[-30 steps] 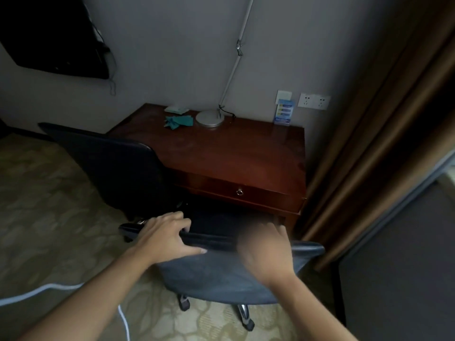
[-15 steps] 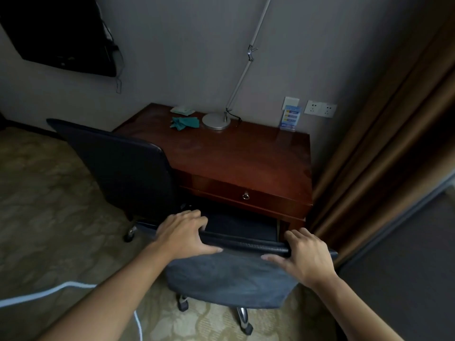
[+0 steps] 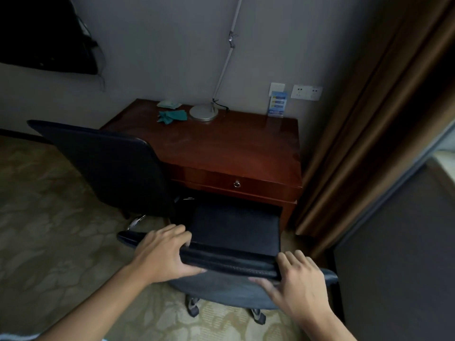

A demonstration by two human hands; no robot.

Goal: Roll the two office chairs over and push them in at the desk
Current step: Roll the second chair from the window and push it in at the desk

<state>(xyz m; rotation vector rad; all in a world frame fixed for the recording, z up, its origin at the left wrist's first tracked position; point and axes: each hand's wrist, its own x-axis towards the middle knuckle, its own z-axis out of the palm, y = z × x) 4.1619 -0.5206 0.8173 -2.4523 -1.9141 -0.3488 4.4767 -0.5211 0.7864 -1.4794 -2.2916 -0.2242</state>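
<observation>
Black chair (image 3: 229, 281) backrest toward desk (image 3: 236, 148)

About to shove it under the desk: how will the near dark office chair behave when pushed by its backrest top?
The near dark office chair probably rolls easily on its casters. Pushed high by both hands, it may swivel or tilt slightly.

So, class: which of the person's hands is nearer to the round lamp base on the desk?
Left. The left hand grips the near chair's backrest more directly below the lamp base; the right hand grips it lower and further right.
</observation>
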